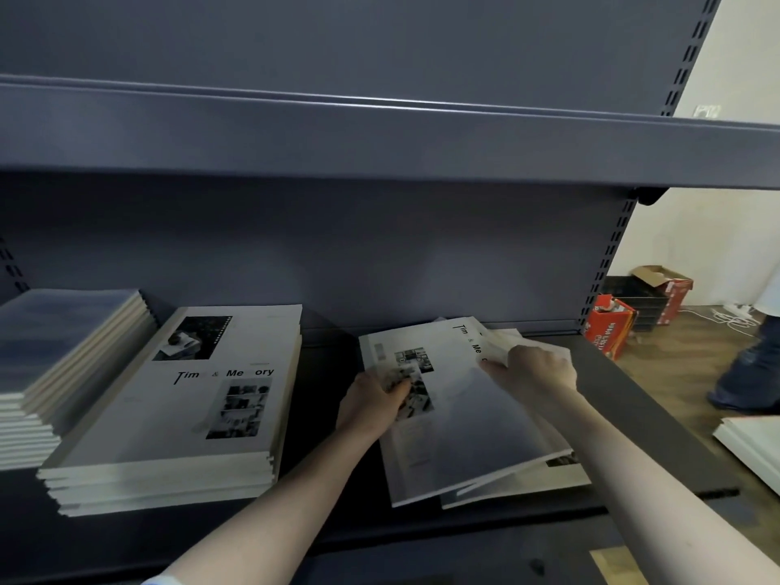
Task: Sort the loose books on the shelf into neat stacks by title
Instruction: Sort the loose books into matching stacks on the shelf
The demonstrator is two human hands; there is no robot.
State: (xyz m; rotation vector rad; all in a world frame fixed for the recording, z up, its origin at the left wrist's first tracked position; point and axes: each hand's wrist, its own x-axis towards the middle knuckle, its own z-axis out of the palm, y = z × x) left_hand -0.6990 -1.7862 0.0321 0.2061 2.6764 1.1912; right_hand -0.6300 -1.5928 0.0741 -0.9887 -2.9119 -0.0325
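Hands work a loose pile of white books [464,415] at the right of the dark shelf [320,458]. On the top book's left edge the left hand [373,405] has its fingers curled, while the right hand [534,369] pinches the far right corner of that book. Left of them sit a neat white stack [177,415] titled Time & Memory and a blue-covered stack [55,352].

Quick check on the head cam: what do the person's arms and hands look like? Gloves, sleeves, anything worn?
Both forearms are bare from the bottom of the frame up. The left hand and right hand wear no gloves, and no rings, watch or wristband show. The only clothing in view is a small edge of light blue-white fabric at the bottom edge by the left arm, probably a sleeve. No markings are visible.
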